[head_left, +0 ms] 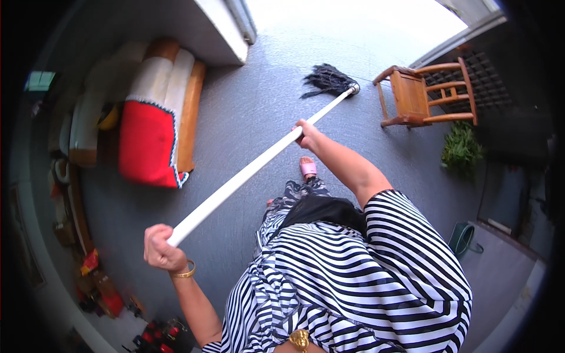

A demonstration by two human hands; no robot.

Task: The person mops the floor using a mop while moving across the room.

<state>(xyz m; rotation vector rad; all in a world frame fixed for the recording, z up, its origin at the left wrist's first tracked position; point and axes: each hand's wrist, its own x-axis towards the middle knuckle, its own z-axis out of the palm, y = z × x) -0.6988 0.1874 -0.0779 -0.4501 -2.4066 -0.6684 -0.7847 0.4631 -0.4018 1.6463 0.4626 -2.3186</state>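
Observation:
A mop with a long white handle (pixel 235 182) slants across the view from lower left to upper right. My left hand (pixel 163 249), with a gold bracelet at its wrist, is closed around the handle's near end. Farther along, my right hand (pixel 306 135) grips the same handle, its arm stretched forward. The dark, stringy mop head (pixel 327 80) lies spread on the grey floor (pixel 253 100), its strands trailing to the left of the metal-looking collar. My foot in a pink slipper (pixel 308 168) shows below the right hand.
A wooden chair (pixel 411 95) stands right of the mop head, with a green leafy plant (pixel 462 147) behind it. On the left is a wooden sofa with a red cover (pixel 147 144). A wall corner (pixel 235 50) juts in at the top. A dark green container (pixel 462 237) sits at right.

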